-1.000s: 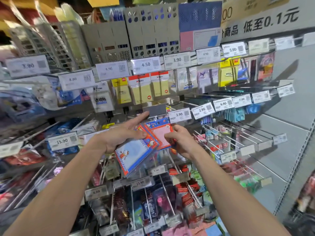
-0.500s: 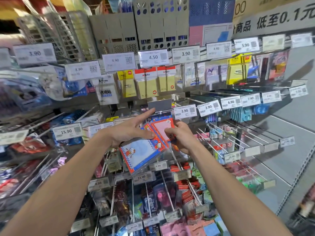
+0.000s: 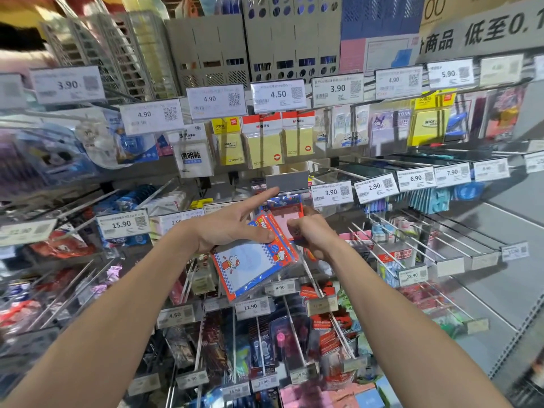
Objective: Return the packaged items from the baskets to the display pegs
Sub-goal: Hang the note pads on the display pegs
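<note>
Crowded peg wall [image 3: 515, 231], bare pegs [image 3: 435, 240] free on the right. Left hand [image 3: 226, 225] thumb-clamps one blue pack [image 3: 250, 269], index finger straight; right hand [image 3: 312, 234] pinches one pink pack [image 3: 284, 222].

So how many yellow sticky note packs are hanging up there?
4: left pack, middle pack, right pack near the 4.50 tag; fourth pack under the 5.90 tag. Others may hide behind.

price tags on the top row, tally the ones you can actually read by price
3.90 tags: 2
4.90 tags: 3
4.50 tag: 1
5.90 tag: 1
Total: 7
Further tags at either end of the row are too blurred to read.
</note>
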